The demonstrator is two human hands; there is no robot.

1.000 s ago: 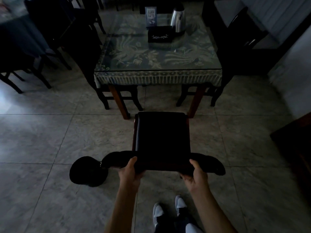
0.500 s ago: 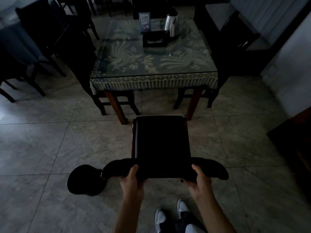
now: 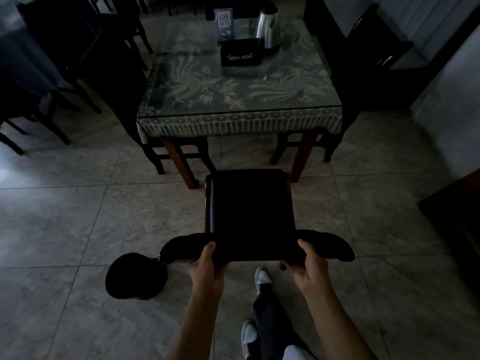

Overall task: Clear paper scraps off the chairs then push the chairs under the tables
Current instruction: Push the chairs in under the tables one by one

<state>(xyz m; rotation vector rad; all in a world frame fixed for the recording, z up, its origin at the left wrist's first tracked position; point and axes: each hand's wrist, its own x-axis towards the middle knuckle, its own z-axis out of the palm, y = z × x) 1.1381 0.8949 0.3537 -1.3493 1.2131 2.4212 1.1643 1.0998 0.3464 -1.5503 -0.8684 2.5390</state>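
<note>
A dark chair with a black seat stands in front of me, its front edge close to the near legs of the table. My left hand grips the curved top rail of the chair's back on the left. My right hand grips the same rail on the right. The seat looks bare; the room is dim and I see no paper scraps on it. The table has a patterned cloth under glass.
On the table stand a metal kettle, a black box and a small sign card. Dark chairs flank the table at left and right. A round black object lies on the floor tiles left of me.
The chair has slid forward toward the table, and I have stepped after it. Both hands have kept their hold on the back rail.
</note>
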